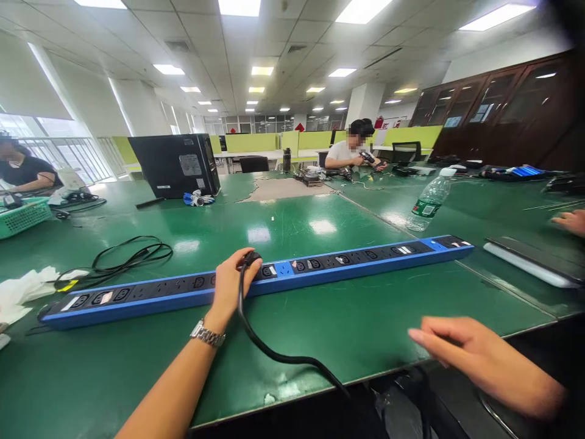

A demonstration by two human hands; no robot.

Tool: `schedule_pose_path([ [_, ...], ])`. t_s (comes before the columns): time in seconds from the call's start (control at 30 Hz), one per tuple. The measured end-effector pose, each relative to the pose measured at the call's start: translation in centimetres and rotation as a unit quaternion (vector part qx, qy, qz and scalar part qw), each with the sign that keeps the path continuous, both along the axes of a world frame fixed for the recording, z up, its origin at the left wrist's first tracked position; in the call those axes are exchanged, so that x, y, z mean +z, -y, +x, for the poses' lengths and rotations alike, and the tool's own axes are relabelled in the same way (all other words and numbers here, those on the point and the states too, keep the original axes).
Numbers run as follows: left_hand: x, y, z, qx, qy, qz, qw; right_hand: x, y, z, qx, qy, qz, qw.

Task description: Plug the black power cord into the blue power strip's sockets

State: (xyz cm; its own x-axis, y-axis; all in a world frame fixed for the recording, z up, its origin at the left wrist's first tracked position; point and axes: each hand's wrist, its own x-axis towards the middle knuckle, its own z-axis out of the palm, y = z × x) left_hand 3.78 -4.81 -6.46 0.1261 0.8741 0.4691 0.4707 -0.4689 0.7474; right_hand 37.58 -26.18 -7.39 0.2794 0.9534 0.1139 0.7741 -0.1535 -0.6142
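Gripping a black plug [251, 258], the left hand [230, 279] overlies a crosswise blue-and-black socket strip [284, 269]; the right hand [464, 349] hangs farther, empty.

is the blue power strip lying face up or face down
Face up: outlets show atop the power strip, either side of the left hand.

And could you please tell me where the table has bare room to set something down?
Bare green tabletop lies between the long blue power strip and the near edge, right of the thick black cable. Beyond the strip, it is mostly bare between the black computer tower and clear plastic bottle. Left is crowded: coiled black cord, crumpled white sheets.
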Motion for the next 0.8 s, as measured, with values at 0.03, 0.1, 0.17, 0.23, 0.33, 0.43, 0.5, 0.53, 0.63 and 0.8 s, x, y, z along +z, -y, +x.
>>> schedule_pose_path([
  [0.03, -0.1, -0.1, 0.5, 0.002, -0.009, 0.0, 1.0, 1.4, -1.4, -1.1, 0.024, -0.028, -0.007, 0.999],
  [0.1, -0.4, -0.1, 1.5, 0.003, -0.024, -0.004, 1.0, 2.9, -4.8, -2.8, 0.007, -0.071, 0.038, 0.997],
  [0.17, -0.5, 0.1, 2.6, -0.006, -0.037, -0.008, 0.999, 2.8, -8.5, -3.7, -0.024, -0.092, 0.105, 0.99],
  [0.23, -0.8, 0.2, 3.7, -0.014, -0.062, -0.002, 0.998, 1.6, -12.2, -4.1, -0.056, -0.083, 0.165, 0.981],
  [0.33, -1.2, 0.2, 4.9, 0.001, -0.131, 0.019, 0.991, -1.0, -16.5, -4.4, -0.098, -0.045, 0.235, 0.966],
  [0.43, -1.4, 0.2, 5.4, -0.004, -0.18, 0.04, 0.983, -3.0, -18.7, -5.0, -0.116, 0.047, 0.264, 0.956],
  [0.5, -1.5, 0.3, 5.6, -0.014, -0.197, 0.054, 0.979, -3.4, -19.2, -5.3, -0.111, 0.117, 0.243, 0.956],
  [0.53, -1.5, 0.3, 5.7, -0.014, -0.204, 0.059, 0.977, -3.4, -19.2, -5.5, -0.106, 0.142, 0.229, 0.957],
  [0.63, -1.7, 0.4, 5.8, -0.01, -0.216, 0.072, 0.974, -3.1, -19.1, -5.7, -0.101, 0.174, 0.206, 0.958],
  [0.8, -2.3, 0.5, 5.2, -0.043, -0.212, 0.106, 0.971, -3.1, -19.0, -5.8, -0.078, 0.174, 0.193, 0.962],
])
